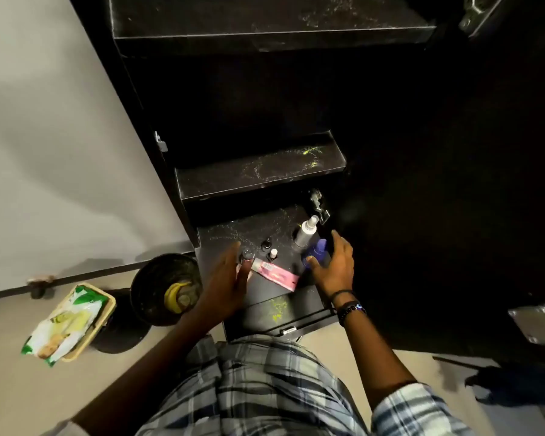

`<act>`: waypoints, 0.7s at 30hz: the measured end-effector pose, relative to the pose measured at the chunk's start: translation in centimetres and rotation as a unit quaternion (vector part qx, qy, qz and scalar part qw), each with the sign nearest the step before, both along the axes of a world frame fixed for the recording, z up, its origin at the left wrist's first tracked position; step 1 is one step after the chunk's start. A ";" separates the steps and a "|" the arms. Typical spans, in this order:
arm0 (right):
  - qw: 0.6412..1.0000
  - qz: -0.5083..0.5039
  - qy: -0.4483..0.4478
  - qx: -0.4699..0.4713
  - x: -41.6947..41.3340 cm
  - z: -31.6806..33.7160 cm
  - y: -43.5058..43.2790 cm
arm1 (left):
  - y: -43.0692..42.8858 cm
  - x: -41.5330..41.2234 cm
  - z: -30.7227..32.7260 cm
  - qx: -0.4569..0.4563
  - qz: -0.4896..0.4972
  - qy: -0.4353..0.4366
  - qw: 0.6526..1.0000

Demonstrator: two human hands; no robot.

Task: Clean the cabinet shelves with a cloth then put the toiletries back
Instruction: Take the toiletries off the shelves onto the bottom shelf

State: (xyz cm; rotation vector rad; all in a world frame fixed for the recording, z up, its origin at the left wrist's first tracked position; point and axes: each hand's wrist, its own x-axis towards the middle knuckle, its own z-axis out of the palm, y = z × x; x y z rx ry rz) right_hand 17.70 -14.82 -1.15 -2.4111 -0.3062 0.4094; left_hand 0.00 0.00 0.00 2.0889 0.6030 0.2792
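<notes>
Black bin [148, 275], floor left of cabinet [265, 89]: banana peel [173, 297] inside. Tan basket [110, 302] beside it holds wipes pack [66, 325]. Bottom shelf [227, 234]: spray bottle [307, 231], blue bottle [317, 250] near right edge; pink tube [277, 274], small bottles [266, 245] in middle. Left hand [230, 278] flat, fingers straight, by tube cap. Right hand [334, 265] round blue bottle, partly hiding it; grip cannot be told. Cabinet's right side too dark to see.
</notes>
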 end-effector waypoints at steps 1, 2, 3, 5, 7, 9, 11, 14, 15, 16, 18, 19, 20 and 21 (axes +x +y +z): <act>1.000 0.012 0.000 -0.009 0.6 -0.1 0.1 | -0.1 0.3 -0.6 0.004 0.011 -0.003 1.000; 1.000 0.023 0.003 -0.019 1.1 -0.2 0.3 | -0.1 0.4 -0.4 0.009 0.021 0.009 1.000; 0.999 0.033 0.003 -0.030 1.5 -0.4 0.3 | -0.2 0.5 -0.6 0.017 0.032 0.012 0.999; 0.998 0.047 -0.006 -0.034 1.9 -0.9 0.4 | -0.3 0.5 -1.1 0.025 0.043 0.026 0.998; 0.997 0.065 -0.021 -0.027 2.1 -0.8 0.5 | -0.3 0.3 -1.4 0.026 0.054 0.053 0.997; 0.995 0.084 -0.040 -0.026 2.1 -0.2 0.6 | 0.2 0.1 -1.8 0.022 0.064 0.070 0.995; 0.990 0.114 -0.080 -0.017 2.0 1.1 1.1 | 0.5 0.0 -1.7 0.020 0.073 0.073 0.994; 0.982 0.146 -0.118 0.030 1.1 4.0 2.4 | 0.9 0.5 -0.2 0.015 0.082 0.046 0.995; 0.980 0.156 -0.115 0.053 0.8 4.8 3.0 | 1.1 0.7 0.3 0.011 0.085 0.028 0.996; 0.978 0.165 -0.105 0.076 0.5 5.4 3.7 | 1.4 0.8 0.7 0.011 0.083 0.015 0.996; 0.973 0.185 -0.078 0.112 -0.2 6.2 5.1 | 2.2 1.1 0.9 -0.008 0.066 0.001 0.998; 0.970 0.197 -0.071 0.123 -0.5 6.4 5.8 | 2.6 1.3 0.9 -0.017 0.055 -0.006 0.998; 0.966 0.211 -0.068 0.133 -0.9 6.7 6.5 | 3.1 1.5 1.0 -0.016 0.044 -0.013 0.999; 0.962 0.224 -0.064 0.146 -1.3 6.9 7.1 | 3.5 1.8 1.1 -0.009 0.036 -0.020 0.999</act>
